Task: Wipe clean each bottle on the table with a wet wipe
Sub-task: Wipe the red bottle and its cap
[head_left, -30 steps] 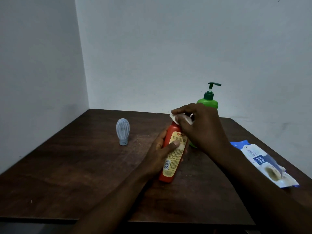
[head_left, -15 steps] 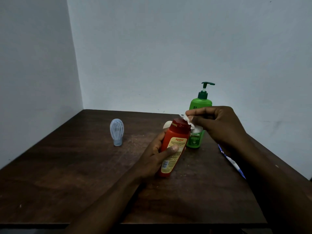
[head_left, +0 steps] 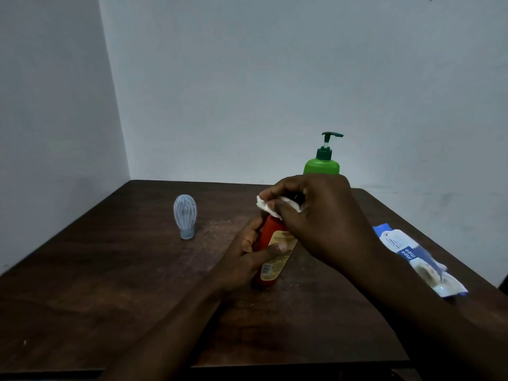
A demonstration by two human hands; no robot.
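A red plastic bottle with a yellow printed label (head_left: 270, 253) stands near the middle of the dark brown wooden tabletop (head_left: 110, 284), tilted slightly with its top leaning toward 1 o'clock; whether anything is inside it cannot be told through the opaque body. The left hand (head_left: 244, 259) grips the bottle from its 9 o'clock side, thumb lying across the label and fingers (head_left: 251, 229) curled round the far side. The right hand (head_left: 316, 215) comes in from 4 o'clock and covers the bottle's top, its fingers pinching a crumpled white wet wipe (head_left: 265, 204) down over the cap, so the cap itself is hidden. The label carries small print and a barcode near its lower end, too blurred to read. At 12 o'clock from the red bottle, just behind the right hand, stands a green plastic pump bottle with a dark green dispenser head (head_left: 323, 160), upright near the far edge; its lower body is hidden and its fill cannot be told. At 3 o'clock, near the right edge, lies a blue and white soft pack of wet wipes (head_left: 417, 257), flat on the tabletop, with a flap area toward its near end. At 10 o'clock, well apart from the hands, a small pale blue ribbed egg-shaped bottle (head_left: 184, 215) stands on its cap.
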